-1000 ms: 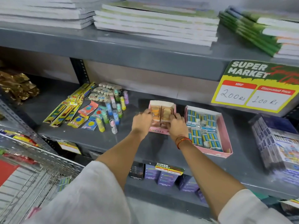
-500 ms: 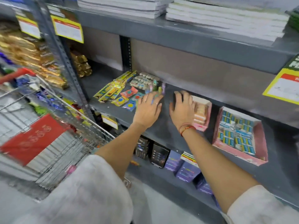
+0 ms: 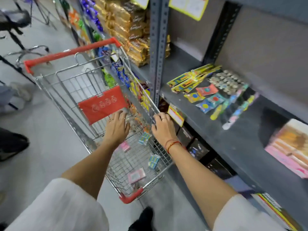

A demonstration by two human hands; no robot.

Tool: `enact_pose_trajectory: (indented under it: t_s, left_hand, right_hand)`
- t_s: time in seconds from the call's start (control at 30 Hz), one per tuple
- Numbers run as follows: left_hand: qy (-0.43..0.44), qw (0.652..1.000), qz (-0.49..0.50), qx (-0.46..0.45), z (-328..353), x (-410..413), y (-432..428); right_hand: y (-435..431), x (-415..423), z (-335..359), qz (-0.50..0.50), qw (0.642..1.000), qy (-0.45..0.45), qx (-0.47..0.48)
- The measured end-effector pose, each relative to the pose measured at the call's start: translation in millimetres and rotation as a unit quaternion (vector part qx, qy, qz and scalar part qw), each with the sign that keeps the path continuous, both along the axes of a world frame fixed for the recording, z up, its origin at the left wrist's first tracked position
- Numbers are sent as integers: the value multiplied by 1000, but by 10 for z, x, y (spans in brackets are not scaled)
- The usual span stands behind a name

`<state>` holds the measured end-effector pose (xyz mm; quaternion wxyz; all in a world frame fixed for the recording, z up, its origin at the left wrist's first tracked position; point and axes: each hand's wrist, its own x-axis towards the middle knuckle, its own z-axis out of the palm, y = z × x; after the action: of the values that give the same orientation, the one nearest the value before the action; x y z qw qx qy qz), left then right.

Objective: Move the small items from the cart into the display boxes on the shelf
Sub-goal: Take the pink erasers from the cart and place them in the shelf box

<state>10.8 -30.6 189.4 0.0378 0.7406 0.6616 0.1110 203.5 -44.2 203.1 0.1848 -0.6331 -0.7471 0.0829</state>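
A wire shopping cart with red trim stands to the left of the grey shelf. Small items lie on its mesh floor: two blue-striped packs and two pink packs. My left hand reaches down into the cart with fingers spread, holding nothing. My right hand rests on the cart's right rim, fingers curled over the wire. A pink display box with tan items sits on the shelf at the far right, blurred.
Loose stationery packs and coloured tubes lie on the shelf's left part. A yellow price tag hangs on the shelf edge by my right hand. Gold snack bags fill the neighbouring rack. Dark boxes sit on the lower shelf.
My view has swung left from the shelf to the cart. Both hands left the pink display box; the left one moved down into the cart and the right one went to its rim.
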Motion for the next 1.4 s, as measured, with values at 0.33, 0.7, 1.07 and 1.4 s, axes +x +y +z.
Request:
enact_pose_trajectory:
  t_s: [0.33,0.7,1.07,1.4]
  left_hand:
    - [49,945,69,-317,-1533,-339,151]
    - [-134,884,256,-367,-2500,-273,495]
    - [-385,759,412,-325,-3323,-364,693]
    - [-504,689,417,-312,-2619,-453,724]
  right_hand:
    - [103,-636,-1602,145,887,-137,-415]
    - [-218,-1151,-2774,262,844,-209,-419]
    - [-190,-1234,-2866,198,867,-249,-383]
    - [449,-459,-2292,-161,661,442,-584]
